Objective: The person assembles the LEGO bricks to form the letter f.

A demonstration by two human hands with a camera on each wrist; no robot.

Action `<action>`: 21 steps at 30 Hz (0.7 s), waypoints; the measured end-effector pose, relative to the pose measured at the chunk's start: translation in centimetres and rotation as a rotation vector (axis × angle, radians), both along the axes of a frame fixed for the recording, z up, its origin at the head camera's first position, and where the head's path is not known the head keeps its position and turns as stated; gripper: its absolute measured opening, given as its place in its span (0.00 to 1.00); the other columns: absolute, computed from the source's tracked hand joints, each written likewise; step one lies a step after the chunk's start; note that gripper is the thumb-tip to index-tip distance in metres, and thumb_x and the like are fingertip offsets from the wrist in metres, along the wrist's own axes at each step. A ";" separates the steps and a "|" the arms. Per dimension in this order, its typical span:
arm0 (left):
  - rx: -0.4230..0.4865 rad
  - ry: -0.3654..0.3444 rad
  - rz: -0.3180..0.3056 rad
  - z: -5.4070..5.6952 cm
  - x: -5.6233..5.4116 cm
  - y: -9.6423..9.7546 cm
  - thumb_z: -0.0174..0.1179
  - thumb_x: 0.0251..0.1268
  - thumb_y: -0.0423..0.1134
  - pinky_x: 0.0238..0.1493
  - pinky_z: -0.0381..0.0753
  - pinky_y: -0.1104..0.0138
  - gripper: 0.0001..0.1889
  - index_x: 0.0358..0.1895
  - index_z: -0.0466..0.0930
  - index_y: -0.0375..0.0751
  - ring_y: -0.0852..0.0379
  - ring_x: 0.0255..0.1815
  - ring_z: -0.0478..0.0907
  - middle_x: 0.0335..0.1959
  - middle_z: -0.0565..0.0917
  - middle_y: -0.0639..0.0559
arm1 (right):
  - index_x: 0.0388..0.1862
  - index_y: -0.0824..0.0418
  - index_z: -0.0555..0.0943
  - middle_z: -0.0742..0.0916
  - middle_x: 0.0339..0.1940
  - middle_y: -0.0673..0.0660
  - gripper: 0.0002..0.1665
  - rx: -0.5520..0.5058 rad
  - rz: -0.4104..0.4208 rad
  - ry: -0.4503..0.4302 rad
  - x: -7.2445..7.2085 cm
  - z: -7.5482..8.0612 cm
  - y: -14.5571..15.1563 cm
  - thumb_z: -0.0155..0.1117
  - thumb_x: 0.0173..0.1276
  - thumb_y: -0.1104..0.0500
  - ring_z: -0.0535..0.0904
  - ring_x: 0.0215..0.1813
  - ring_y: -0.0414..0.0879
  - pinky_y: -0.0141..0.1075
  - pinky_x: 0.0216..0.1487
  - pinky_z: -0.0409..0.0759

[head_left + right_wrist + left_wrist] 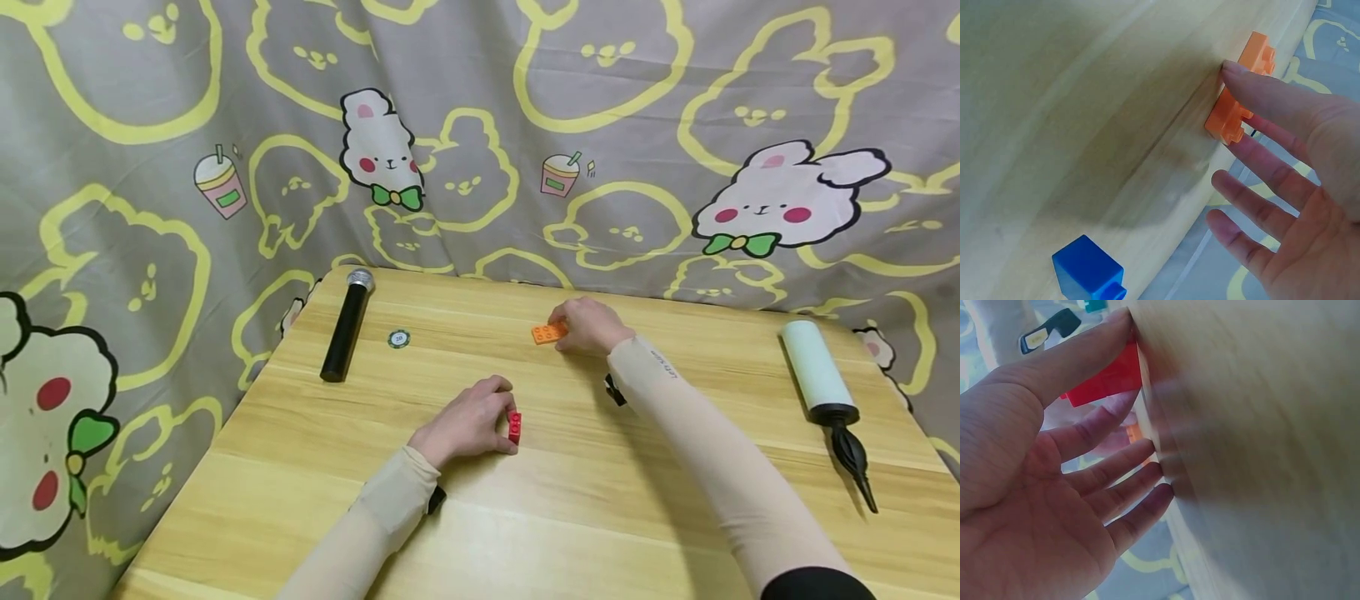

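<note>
Near the table's middle, my left hand (468, 421) pinches a small red toy building brick (514, 427) between thumb and index finger. In the left wrist view, the red brick (1107, 378) lies against the tabletop, with the other fingers spread and their tips at the wood. Farther back, my right hand (588, 325) grips an orange studded brick (544, 334) by its right part. The right wrist view has the thumb across one side of the orange brick (1227, 112) and fingers behind it. A blue brick (1087, 267) stands apart from that hand; the head view does not show it.
At the back left lie a black microphone (347, 329) with a silver head and a round poker chip (399, 339). A pale green hand pump (819, 371) with a black nozzle lies at the right. A patterned curtain (465, 75) hangs behind the wooden table (300, 467).
</note>
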State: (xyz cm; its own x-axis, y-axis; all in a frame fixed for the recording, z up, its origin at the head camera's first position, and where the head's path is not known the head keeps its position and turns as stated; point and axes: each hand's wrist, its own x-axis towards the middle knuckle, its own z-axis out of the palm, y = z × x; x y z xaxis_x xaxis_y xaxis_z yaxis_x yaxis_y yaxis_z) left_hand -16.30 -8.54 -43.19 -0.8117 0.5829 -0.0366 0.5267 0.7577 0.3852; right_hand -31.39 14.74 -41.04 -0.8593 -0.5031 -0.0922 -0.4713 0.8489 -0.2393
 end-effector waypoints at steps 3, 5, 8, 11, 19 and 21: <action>-0.004 0.010 -0.005 0.1 0.0 0.0 0.77 0.48 0.51 0.60 0.72 0.54 0.18 0.36 0.79 0.49 0.48 0.61 0.71 0.63 0.72 0.45 | 0.53 0.60 0.85 0.86 0.49 0.58 0.25 0.007 0.011 0.004 0.0 0.0 0.0 0.77 0.56 0.56 0.79 0.52 0.57 0.52 0.54 0.74; -0.008 0.015 -0.007 0.1 0.0 0.0 0.77 0.48 0.52 0.59 0.73 0.54 0.18 0.35 0.79 0.49 0.48 0.60 0.71 0.63 0.72 0.45 | 0.52 0.61 0.85 0.86 0.48 0.59 0.25 0.004 0.015 0.005 0.1 -0.1 0.0 0.77 0.56 0.57 0.79 0.51 0.57 0.52 0.54 0.74; -0.015 0.023 -0.013 0.1 0.0 0.1 0.77 0.48 0.52 0.57 0.74 0.53 0.18 0.34 0.78 0.49 0.48 0.59 0.72 0.62 0.72 0.45 | 0.51 0.63 0.85 0.86 0.47 0.59 0.23 -0.011 0.008 0.001 0.2 -0.3 0.1 0.77 0.58 0.56 0.79 0.50 0.56 0.52 0.54 0.75; -0.023 0.024 -0.019 0.1 0.0 0.2 0.77 0.49 0.52 0.56 0.74 0.52 0.18 0.34 0.78 0.50 0.48 0.59 0.72 0.62 0.73 0.45 | 0.50 0.64 0.84 0.86 0.46 0.59 0.22 -0.025 0.009 0.004 0.5 -0.5 0.4 0.76 0.60 0.55 0.80 0.49 0.55 0.51 0.53 0.75; -0.029 0.016 -0.043 0.3 -0.1 0.0 0.77 0.48 0.53 0.58 0.72 0.51 0.19 0.37 0.79 0.50 0.48 0.61 0.71 0.63 0.72 0.45 | 0.47 0.63 0.85 0.86 0.39 0.56 0.22 -0.071 0.095 0.118 3.1 1.3 1.5 0.76 0.59 0.51 0.80 0.43 0.52 0.49 0.47 0.77; -0.024 0.015 -0.043 0.3 -0.2 -0.2 0.77 0.48 0.53 0.59 0.72 0.51 0.20 0.39 0.79 0.50 0.48 0.60 0.72 0.62 0.73 0.45 | 0.45 0.63 0.86 0.86 0.37 0.54 0.21 -0.089 0.134 0.156 4.3 2.1 1.7 0.76 0.59 0.51 0.80 0.41 0.51 0.48 0.45 0.77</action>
